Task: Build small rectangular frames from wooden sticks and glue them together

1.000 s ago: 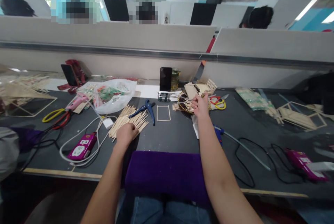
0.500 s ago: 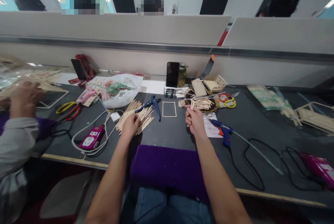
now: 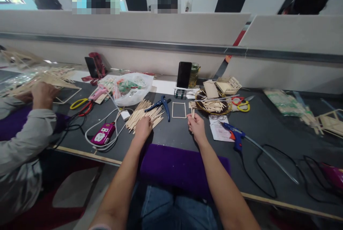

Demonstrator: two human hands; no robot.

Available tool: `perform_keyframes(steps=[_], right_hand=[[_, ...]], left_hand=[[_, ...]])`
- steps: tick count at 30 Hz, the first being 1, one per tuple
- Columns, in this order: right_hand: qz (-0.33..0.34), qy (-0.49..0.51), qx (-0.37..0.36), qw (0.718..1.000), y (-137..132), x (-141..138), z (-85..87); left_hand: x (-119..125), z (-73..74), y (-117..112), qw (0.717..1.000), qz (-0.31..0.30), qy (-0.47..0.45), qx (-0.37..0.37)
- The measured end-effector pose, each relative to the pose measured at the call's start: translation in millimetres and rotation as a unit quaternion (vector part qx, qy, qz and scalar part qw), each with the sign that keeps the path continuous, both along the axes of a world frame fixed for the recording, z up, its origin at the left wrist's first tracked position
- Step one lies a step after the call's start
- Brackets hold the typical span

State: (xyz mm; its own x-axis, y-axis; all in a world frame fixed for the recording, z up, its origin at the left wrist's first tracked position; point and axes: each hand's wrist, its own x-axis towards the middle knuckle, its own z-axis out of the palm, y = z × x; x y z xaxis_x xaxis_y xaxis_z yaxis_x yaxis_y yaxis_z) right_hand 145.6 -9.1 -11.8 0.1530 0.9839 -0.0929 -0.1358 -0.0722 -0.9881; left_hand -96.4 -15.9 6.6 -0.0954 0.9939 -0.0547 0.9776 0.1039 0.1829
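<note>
My right hand (image 3: 196, 127) is closed around a few thin wooden sticks (image 3: 193, 112), which stand up out of its fingers. Just left of it, a small square frame of sticks (image 3: 179, 117) lies flat on the table. My left hand (image 3: 144, 129) rests with curled fingers at the near edge of a pile of wooden sticks (image 3: 136, 115); its fingertips are hidden, so what they pinch cannot be made out. Across the pile's right part lies a blue cutter tool (image 3: 166, 108). Behind my right hand sits a wicker basket (image 3: 199, 107) holding more sticks.
A blue glue gun (image 3: 235, 135) with its cord lies right, near red-and-yellow scissors (image 3: 243, 106). A phone (image 3: 184, 74) stands behind the frame. Left are a plastic bag (image 3: 134, 88), a purple box (image 3: 103, 134) with white cable, and a co-worker's hand (image 3: 44, 92). A purple cloth (image 3: 184, 164) covers the front edge.
The view has swung left. My right hand has moved leftward with its sticks, away from the basket and closer to the square frame. My left hand stays at the pile.
</note>
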Motion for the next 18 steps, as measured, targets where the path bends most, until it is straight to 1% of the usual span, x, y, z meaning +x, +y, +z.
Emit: perform_keyframes(steps=[6,9,13,18], right_hand=[[-0.005,-0.02,0.001,1.0,2,1,-4.2],[-0.007,-0.035,0.006,0.999,2,1,-6.6],[-0.004,-0.042,0.008,0.999,3,2,-8.0],[0.003,-0.044,0.009,0.999,2,2,-7.1]], left_hand=[[4,12.6,5,0.998,0.03,0.048,-0.043],[2,16.0,10,0.996,0.039,0.052,-0.057],[-8,16.9,11,0.997,0.053,0.035,-0.036],[-17,15.9,5,0.998,0.057,0.026,0.001]])
